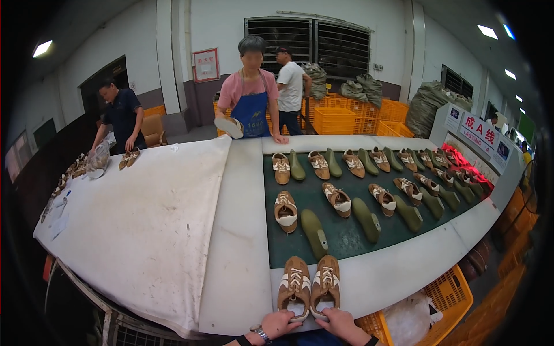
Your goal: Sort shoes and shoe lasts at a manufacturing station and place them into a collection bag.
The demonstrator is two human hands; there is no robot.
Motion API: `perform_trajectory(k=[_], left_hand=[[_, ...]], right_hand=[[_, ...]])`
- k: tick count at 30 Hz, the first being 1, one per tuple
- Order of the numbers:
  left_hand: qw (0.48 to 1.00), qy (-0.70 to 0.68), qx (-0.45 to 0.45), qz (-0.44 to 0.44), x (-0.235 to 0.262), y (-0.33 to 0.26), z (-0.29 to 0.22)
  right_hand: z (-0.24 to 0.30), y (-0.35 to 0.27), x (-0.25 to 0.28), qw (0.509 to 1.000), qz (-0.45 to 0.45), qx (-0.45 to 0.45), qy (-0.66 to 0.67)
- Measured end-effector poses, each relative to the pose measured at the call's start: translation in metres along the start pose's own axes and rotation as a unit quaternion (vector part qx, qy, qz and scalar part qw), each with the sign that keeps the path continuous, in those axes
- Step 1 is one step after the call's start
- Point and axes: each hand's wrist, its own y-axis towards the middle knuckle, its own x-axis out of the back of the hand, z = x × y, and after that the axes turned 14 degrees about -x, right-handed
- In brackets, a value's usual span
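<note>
Heel of left shoe (294, 279) grasped by your left hand (279, 324), heel of right shoe (327, 279) by your right hand (340, 324). Both brown-and-white, side by side over white border (384, 281), toes toward green belt (283, 249); whether they rest on it, hard to tell. Belt carries more shoes (285, 211) in rows beside green lasts (314, 233). Silver watch (261, 333) on your left wrist

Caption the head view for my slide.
Left hand and right hand hold brown lace-up sneakers near a green conveyor carrying shoe lasts.
</note>
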Motion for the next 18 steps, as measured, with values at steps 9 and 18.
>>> perform_trajectory(k=[9, 18], left_hand=[[0.999, -0.034, 0.015, -0.016, 0.008, -0.006, 0.001], [0.984, 0.048, 0.053, -0.162, 0.064, -0.015, -0.002]], right_hand=[[-0.001, 0.004, -0.001, 0.999, 0.015, 0.022, 0.024], [-0.008, -0.007, 0.012, 0.998, -0.033, 0.008, 0.046]])
